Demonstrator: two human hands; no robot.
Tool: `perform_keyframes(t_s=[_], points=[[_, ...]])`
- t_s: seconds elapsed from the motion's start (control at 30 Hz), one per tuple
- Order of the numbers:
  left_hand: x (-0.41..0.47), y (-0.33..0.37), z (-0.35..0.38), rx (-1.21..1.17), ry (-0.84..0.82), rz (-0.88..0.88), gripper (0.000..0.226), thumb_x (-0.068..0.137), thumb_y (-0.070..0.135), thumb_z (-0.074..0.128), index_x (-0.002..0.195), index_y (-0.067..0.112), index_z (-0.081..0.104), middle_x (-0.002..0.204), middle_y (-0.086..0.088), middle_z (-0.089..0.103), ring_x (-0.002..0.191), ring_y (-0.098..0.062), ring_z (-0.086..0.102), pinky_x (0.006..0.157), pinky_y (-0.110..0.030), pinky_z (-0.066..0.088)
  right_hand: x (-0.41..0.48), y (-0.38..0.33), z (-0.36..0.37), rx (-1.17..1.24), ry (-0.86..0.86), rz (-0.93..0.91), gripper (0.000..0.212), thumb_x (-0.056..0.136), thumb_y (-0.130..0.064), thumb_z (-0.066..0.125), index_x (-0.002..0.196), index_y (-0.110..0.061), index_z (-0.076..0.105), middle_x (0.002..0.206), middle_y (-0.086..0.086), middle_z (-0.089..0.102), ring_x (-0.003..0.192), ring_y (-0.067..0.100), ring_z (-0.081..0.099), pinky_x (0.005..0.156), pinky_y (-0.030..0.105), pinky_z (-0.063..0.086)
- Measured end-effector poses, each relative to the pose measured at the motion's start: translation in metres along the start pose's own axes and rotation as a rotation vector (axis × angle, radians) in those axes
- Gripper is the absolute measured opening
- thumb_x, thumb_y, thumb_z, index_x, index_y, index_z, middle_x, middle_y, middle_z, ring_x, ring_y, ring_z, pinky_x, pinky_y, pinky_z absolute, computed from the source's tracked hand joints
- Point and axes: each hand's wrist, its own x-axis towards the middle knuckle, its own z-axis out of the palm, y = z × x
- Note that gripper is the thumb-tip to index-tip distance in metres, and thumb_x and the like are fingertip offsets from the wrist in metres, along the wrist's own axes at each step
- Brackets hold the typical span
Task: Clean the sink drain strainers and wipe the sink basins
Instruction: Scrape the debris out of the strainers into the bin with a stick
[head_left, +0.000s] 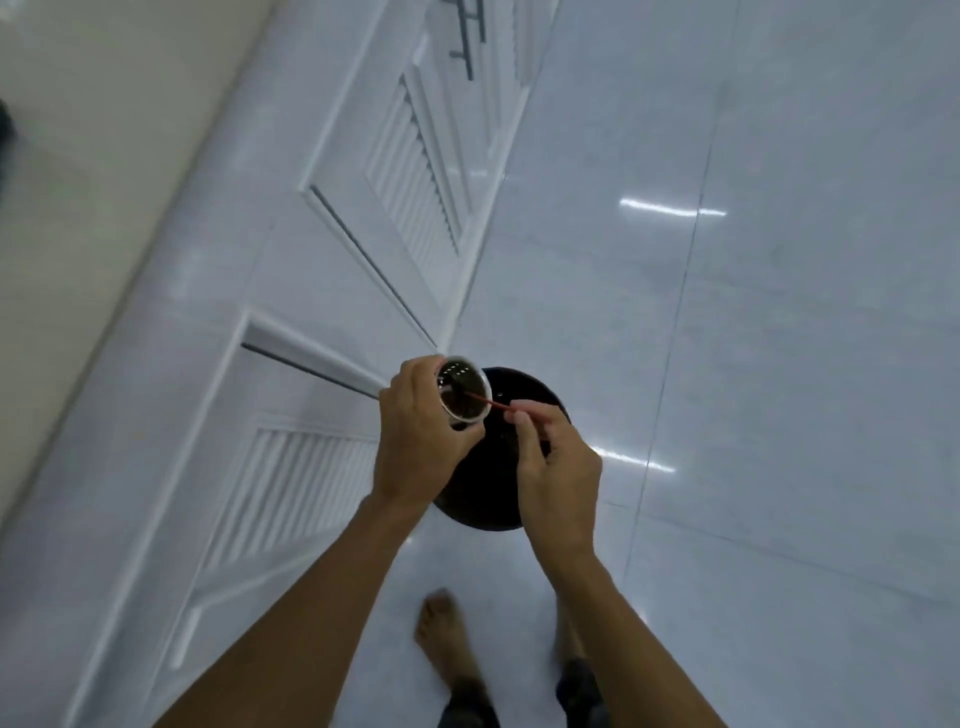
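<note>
My left hand (418, 441) grips a round metal sink strainer (464, 389), tilted so that its dark, dirty inside faces me. My right hand (556, 467) pinches a thin red stick (493, 404) whose tip pokes into the strainer's bowl. Both hands hover over a round black bin (498, 499) standing on the floor, mostly hidden behind them. No sink basin is in view.
White louvred cabinet doors (291, 467) run along the left, under a pale countertop edge (78, 182). Glossy white floor tiles (779, 312) spread to the right. A bare foot (441, 629) stands just below the bin.
</note>
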Motion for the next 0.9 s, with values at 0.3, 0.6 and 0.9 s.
perform_keyframes(t_s=[0.3,0.6,0.9], points=[[-0.026,-0.062,0.078,0.224,-0.197,0.176,0.073,0.069,0.029,0.088,0.131,0.007,0.057,0.125,-0.011,0.061,0.112,-0.031,0.061,0.092,-0.041,0.048,-0.019,0.100,0.030,-0.073,-0.022,0.075,0.019,0.104,-0.022,0.057,0.115,-0.020,0.072,0.105,-0.010,0.072,0.098,0.005,0.065,0.088,0.031,0.057],[-0.028,-0.078,0.088,0.214,-0.310,0.200,0.077,0.069,0.029,0.089,0.136,0.008,0.058,0.128,-0.011,0.057,0.118,-0.029,0.059,0.097,-0.039,0.046,-0.009,0.120,0.035,-0.241,-0.091,0.087,0.018,0.103,-0.027,0.056,0.112,-0.021,0.071,0.102,-0.007,0.073,0.094,0.006,0.063,0.081,0.021,0.055],[-0.029,-0.096,0.086,0.179,-0.367,0.184,0.084,0.071,0.031,0.090,0.143,0.008,0.053,0.135,-0.009,0.059,0.122,-0.027,0.059,0.101,-0.039,0.044,-0.014,0.129,0.040,-0.226,-0.122,0.052,0.016,0.103,-0.028,0.057,0.110,-0.023,0.070,0.101,-0.010,0.070,0.095,0.005,0.061,0.080,0.019,0.054]])
